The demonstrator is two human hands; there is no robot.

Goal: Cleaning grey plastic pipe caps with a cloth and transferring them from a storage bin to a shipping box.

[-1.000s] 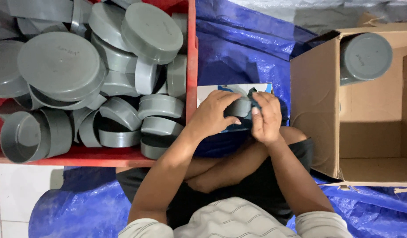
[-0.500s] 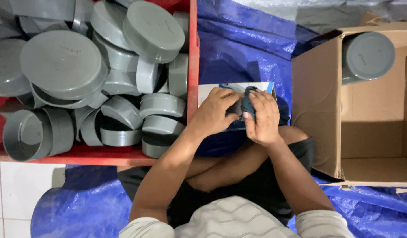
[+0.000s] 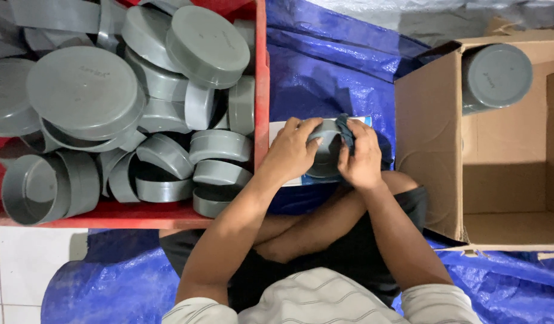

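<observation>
at frame centre, the left hand (image 3: 292,153) gripped a grey pipe cap (image 3: 325,150) face-up, while the right hand (image 3: 362,157), just right of it, pinched a dark cloth (image 3: 344,127) against its rim.

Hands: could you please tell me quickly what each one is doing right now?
Left hand: closed on the grey cap.
Right hand: closed, pressing a dark cloth on that cap.

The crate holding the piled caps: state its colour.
Red crate, clearest in the head view.
</observation>
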